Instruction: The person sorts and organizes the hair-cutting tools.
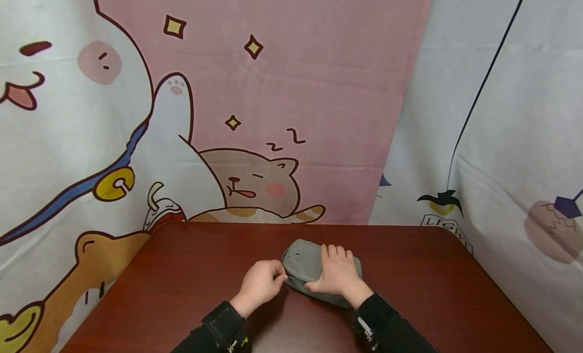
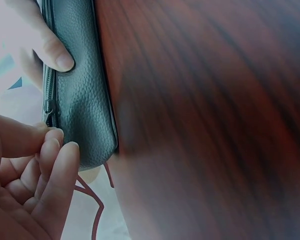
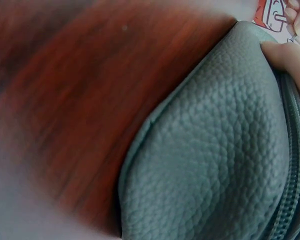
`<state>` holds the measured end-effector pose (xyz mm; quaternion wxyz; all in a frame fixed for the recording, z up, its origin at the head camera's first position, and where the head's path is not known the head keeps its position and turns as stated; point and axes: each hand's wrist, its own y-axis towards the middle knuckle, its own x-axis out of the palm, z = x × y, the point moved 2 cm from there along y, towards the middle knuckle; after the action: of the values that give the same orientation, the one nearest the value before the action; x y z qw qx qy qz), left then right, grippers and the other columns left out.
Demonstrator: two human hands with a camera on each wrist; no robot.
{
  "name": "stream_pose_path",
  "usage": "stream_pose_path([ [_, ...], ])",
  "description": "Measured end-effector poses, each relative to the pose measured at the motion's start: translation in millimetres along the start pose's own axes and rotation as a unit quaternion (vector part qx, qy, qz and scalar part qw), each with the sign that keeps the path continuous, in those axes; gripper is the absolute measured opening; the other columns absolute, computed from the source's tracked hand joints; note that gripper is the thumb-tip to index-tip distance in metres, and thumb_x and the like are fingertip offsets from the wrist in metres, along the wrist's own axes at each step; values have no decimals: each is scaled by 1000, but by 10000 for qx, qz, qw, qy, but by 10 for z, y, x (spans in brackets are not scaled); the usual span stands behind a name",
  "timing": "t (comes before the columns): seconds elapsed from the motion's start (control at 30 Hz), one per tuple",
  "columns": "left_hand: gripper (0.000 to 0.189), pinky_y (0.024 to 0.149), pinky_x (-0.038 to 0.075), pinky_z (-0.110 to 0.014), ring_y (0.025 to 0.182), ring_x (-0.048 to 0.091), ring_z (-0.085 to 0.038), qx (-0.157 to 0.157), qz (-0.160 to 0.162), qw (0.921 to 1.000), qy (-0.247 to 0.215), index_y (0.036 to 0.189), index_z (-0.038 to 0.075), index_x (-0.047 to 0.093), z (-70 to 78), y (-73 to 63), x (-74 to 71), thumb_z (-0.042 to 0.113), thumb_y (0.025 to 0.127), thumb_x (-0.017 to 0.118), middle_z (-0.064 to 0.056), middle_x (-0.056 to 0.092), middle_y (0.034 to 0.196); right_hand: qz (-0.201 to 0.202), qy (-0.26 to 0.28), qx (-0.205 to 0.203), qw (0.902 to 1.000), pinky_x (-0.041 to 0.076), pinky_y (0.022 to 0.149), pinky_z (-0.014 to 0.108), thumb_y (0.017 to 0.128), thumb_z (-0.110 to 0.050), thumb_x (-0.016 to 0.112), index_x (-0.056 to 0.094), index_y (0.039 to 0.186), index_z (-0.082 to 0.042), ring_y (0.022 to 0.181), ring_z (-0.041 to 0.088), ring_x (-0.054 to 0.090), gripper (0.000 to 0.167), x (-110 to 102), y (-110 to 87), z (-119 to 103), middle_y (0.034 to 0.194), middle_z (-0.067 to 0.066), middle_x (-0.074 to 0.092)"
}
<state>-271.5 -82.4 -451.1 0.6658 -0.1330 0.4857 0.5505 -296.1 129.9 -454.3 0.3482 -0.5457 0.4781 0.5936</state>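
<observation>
A grey-green pouch [image 1: 300, 259] of pebbled, leather-like material lies on the table, a round snap showing near its left end. My left hand [image 1: 261, 283] is at that end, thumb and forefinger pinching the zipper pull [image 2: 49, 119], whose tip they hide. From the slider, the dark zipper [image 2: 49, 85] runs along the pouch's side towards my other hand. Across the top of the pouch lies my right hand [image 1: 338, 272]; its fingertips reach the far edge and its thumb [image 2: 57, 55] presses the near side, so it holds the pouch down. Zipper teeth [image 3: 294, 165] also show large in the right wrist view.
The dark red-brown table [image 1: 191, 272] has its far edge just behind the pouch. Behind it hangs a pink and white cloth [image 1: 319, 89] with cartoon animals, and a printed white cloth [image 1: 514, 115] is on the right.
</observation>
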Motion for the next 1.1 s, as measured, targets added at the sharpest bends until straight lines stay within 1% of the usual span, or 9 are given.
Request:
stream_pose_path([
  [0.1, 15, 52, 40, -22, 57, 46, -2, 25, 34, 10000, 62, 76, 17, 67, -7, -3, -13, 9, 85, 78, 14, 55, 66, -2, -14, -7, 10000, 37, 96, 58, 65, -74, 74, 48, 139, 5, 118, 42, 47, 111, 15, -3, 4, 130, 24, 52],
  [0.23, 16, 52, 40, -23, 57, 46, -2, 41, 168, 9998, 81, 75, 17, 68, -37, -12, -48, 8, 84, 77, 13, 57, 67, 45, -4, -33, 10000, 37, 96, 58, 65, -73, 73, 48, 138, 5, 117, 42, 48, 111, 35, -8, 15, 130, 24, 52],
  [0.43, 16, 51, 40, -23, 56, 46, -2, 8, 352, 9993, 89, 76, 17, 68, -129, -36, -81, 7, 85, 77, 12, 58, 67, 155, 5, -193, 9997, 38, 94, 58, 64, -72, 74, 49, 138, 5, 115, 40, 49, 110, 28, -15, 36, 129, 23, 53],
  [0.6, 15, 51, 39, -23, 56, 45, -2, -14, 318, 9995, -40, 77, 16, 68, -142, -60, -101, 7, 85, 76, 12, 57, 66, 215, 2, -336, 9992, 38, 92, 57, 63, -72, 75, 49, 137, 5, 113, 38, 49, 110, 33, -25, 47, 128, 21, 54],
  [0.73, 17, 51, 39, -23, 56, 44, -2, -45, 307, 9995, -27, 75, 17, 67, -151, -62, -112, 7, 85, 76, 13, 56, 66, 193, -4, -431, 9989, 38, 93, 57, 63, -72, 74, 50, 138, 5, 115, 38, 49, 110, 39, -29, 61, 128, 20, 54],
  [0.93, 16, 50, 39, -24, 55, 44, -2, -162, 129, 9997, -131, 76, 17, 66, -180, -72, -112, 9, 87, 76, 15, 54, 65, 226, -55, -723, 9971, 38, 93, 57, 63, -70, 75, 51, 138, 4, 114, 37, 50, 108, 24, -52, 85, 128, 19, 55],
  [1.1, 18, 52, 39, -24, 57, 44, -2, -101, 55, 9998, -162, 76, 19, 65, -185, -85, -120, 9, 87, 75, 15, 54, 66, 282, -139, -928, 9952, 39, 94, 56, 62, -71, 75, 52, 138, 2, 115, 36, 51, 108, 20, -60, 120, 128, 18, 56],
])
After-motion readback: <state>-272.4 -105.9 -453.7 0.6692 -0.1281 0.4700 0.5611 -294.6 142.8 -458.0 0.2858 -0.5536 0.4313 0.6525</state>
